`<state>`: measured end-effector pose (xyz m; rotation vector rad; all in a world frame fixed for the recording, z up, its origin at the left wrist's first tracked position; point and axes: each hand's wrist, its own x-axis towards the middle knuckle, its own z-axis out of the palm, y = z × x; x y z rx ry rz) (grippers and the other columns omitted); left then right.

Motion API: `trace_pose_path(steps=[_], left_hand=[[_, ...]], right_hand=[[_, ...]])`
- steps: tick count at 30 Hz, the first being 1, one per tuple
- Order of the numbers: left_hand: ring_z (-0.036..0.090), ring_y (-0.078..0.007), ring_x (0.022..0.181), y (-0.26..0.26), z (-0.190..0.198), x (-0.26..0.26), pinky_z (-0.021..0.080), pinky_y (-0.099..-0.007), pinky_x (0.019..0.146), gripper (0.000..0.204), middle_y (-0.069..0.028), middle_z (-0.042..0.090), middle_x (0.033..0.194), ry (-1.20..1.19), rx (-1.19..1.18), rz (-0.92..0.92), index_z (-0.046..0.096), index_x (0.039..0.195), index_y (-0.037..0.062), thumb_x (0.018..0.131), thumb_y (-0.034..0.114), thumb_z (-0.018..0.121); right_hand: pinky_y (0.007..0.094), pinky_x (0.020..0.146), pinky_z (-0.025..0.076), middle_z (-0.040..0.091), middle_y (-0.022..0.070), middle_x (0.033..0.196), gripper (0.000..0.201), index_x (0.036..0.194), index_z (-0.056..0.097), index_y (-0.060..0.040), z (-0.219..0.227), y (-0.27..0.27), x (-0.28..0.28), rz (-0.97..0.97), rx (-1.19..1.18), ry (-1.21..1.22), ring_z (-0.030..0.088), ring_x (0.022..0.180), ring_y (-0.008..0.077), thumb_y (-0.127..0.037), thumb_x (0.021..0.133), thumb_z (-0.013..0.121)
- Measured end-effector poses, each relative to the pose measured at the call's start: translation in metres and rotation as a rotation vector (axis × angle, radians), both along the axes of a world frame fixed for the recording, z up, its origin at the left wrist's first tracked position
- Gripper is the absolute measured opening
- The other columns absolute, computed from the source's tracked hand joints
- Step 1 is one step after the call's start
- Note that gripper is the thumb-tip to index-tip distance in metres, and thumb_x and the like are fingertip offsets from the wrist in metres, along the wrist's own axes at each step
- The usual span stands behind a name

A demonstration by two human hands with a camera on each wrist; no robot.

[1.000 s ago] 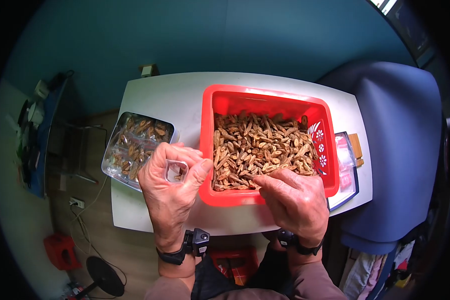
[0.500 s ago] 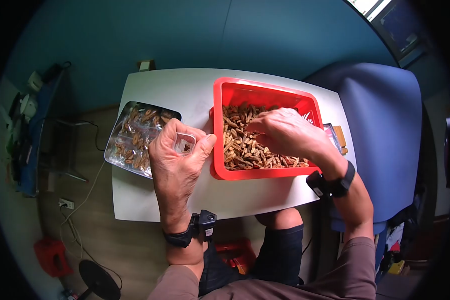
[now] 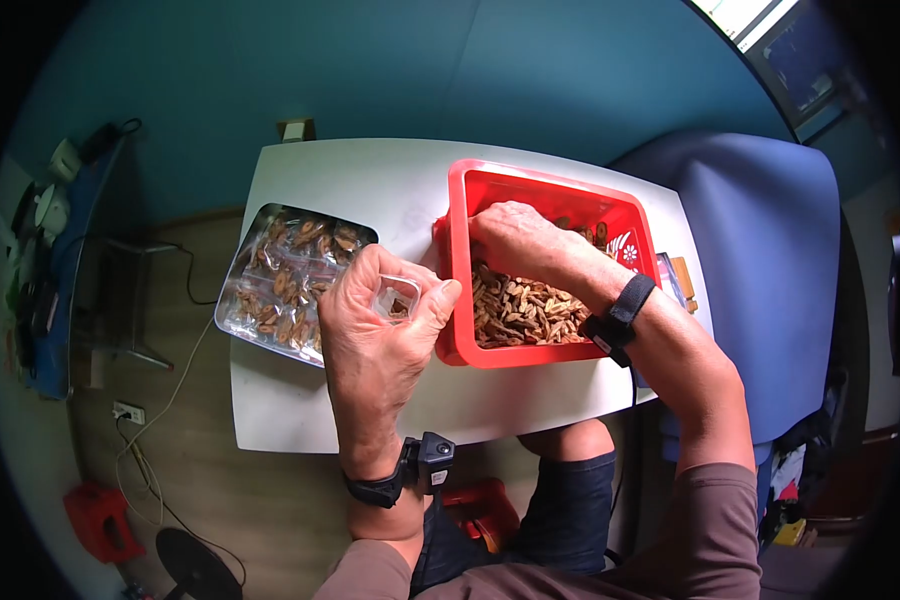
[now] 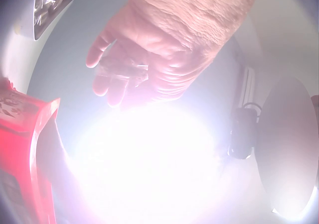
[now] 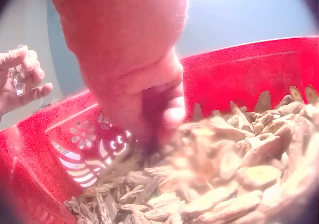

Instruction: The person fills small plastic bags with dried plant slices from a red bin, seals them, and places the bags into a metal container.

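My left hand [image 3: 375, 345] holds a small clear plastic bag [image 3: 395, 298] with its mouth open upward. Fingers and thumb curl round it, and a few brown pieces show inside. This hand stands just left of a red plastic basket [image 3: 460, 260] holding many dried root slices [image 3: 525, 310]. Over the basket's left part, my right hand [image 3: 520, 240] reaches down. In the right wrist view its curled fingers dip into the slices [image 5: 259, 176], some blurred beside them; the fingertips are hidden. Filled bags [image 3: 290, 285] lie in a metal tray [image 3: 270, 350] beyond the left hand.
The basket and tray stand on a white table [image 3: 400, 165] against a blue-green wall. Near its right edge, a wooden block [image 3: 682, 280] shows behind the basket. A large blue covered object [image 3: 760, 280] stands to the right. Below the table is a red stool [image 3: 480, 505].
My right hand has gone from the basket's near edge to deep inside its left part. The left hand keeps hold of the bag, close beside the basket. The head view has shifted.
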<state>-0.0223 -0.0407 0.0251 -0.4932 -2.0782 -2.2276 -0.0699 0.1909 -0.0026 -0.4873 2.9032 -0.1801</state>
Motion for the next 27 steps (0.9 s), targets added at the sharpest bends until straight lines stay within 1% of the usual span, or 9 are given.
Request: trace_pose_path(steps=[4,7,9,10,13,16,20,21,27], left_hand=[[0.060,-0.0102,0.072,0.002,-0.002,0.000,0.050,-0.0283,0.070,0.021,-0.0032,0.069,0.076,0.004,0.014,-0.003,0.059,0.079,0.0044,0.081,0.001,0.079],[0.060,-0.0099,0.072,0.005,0.001,0.002,0.051,-0.0280,0.069,0.021,-0.0027,0.069,0.075,0.036,-0.015,-0.010,0.059,0.079,0.0044,0.081,0.001,0.079],[0.060,-0.0099,0.072,0.006,0.002,0.003,0.051,-0.0279,0.069,0.021,-0.0024,0.068,0.075,0.037,-0.027,-0.022,0.058,0.079,0.0043,0.081,0.001,0.079],[0.060,-0.0096,0.071,0.008,0.001,0.003,0.051,-0.0275,0.068,0.021,-0.0023,0.068,0.075,0.056,-0.028,-0.022,0.058,0.079,0.0043,0.081,0.001,0.079],[0.061,-0.0091,0.072,0.015,0.004,0.008,0.051,-0.0266,0.068,0.023,-0.0042,0.070,0.077,-0.020,-0.017,-0.059,0.057,0.078,0.0045,0.081,0.000,0.080],[0.062,-0.0085,0.072,0.025,0.005,0.014,0.051,-0.0260,0.069,0.025,-0.0062,0.071,0.081,-0.096,0.003,-0.121,0.056,0.078,0.0049,0.081,-0.001,0.080],[0.063,-0.0092,0.073,0.041,0.005,0.020,0.052,-0.0268,0.067,0.023,-0.0069,0.072,0.084,-0.079,-0.019,-0.192,0.056,0.078,0.0049,0.082,-0.001,0.079],[0.065,-0.0115,0.070,0.045,0.002,0.021,0.053,-0.0268,0.062,0.019,-0.0087,0.071,0.084,0.061,-0.009,-0.175,0.058,0.082,0.0016,0.081,-0.003,0.077],[0.066,-0.0129,0.072,0.059,0.001,0.027,0.053,-0.0272,0.063,0.021,-0.0086,0.072,0.085,0.088,-0.027,-0.220,0.057,0.080,0.0036,0.079,-0.006,0.076]], right_hand=[[0.0496,0.076,0.053,0.068,0.0224,0.084,0.009,0.083,0.069,0.0002,0.002,0.011,0.005,-0.049,-0.063,0.025,0.067,0.088,0.0415,-0.007,0.078,0.064],[0.0464,0.073,0.054,0.070,0.0203,0.083,0.016,0.095,0.070,-0.0022,0.011,0.019,0.012,-0.058,-0.070,0.018,0.068,0.081,0.0388,-0.008,0.082,0.063],[0.0421,0.069,0.055,0.069,0.0175,0.079,0.012,0.085,0.068,0.0020,0.023,0.025,0.018,-0.173,-0.344,-0.011,0.070,0.076,0.0318,-0.004,0.077,0.060],[0.0421,0.069,0.055,0.069,0.0175,0.079,0.012,0.085,0.068,0.0020,0.030,0.026,0.024,-0.174,-0.344,-0.009,0.070,0.076,0.0318,-0.004,0.077,0.060],[0.0281,0.057,0.054,0.069,0.0057,0.076,0.009,0.088,0.067,0.0017,0.050,0.031,0.044,-0.445,-0.785,-0.198,0.066,0.066,0.0107,-0.004,0.083,0.062],[0.0254,0.057,0.055,0.068,0.0065,0.076,0.009,0.092,0.066,0.0022,0.072,0.028,0.074,-0.517,-1.109,-0.075,0.066,0.064,0.0123,-0.006,0.090,0.063],[0.0244,0.054,0.054,0.068,0.0092,0.076,0.010,0.095,0.065,0.0028,0.074,0.018,0.116,-0.551,-1.505,0.090,0.067,0.060,0.0136,-0.005,0.089,0.068],[0.0243,0.053,0.054,0.069,0.0098,0.077,0.010,0.095,0.065,0.0029,0.071,0.012,0.125,-0.543,-1.563,0.118,0.067,0.060,0.0138,-0.004,0.090,0.068],[0.0247,0.052,0.054,0.070,0.0109,0.076,0.009,0.098,0.065,0.0032,0.043,-0.003,0.147,-0.575,-1.784,0.147,0.067,0.060,0.0149,-0.001,0.091,0.068]])
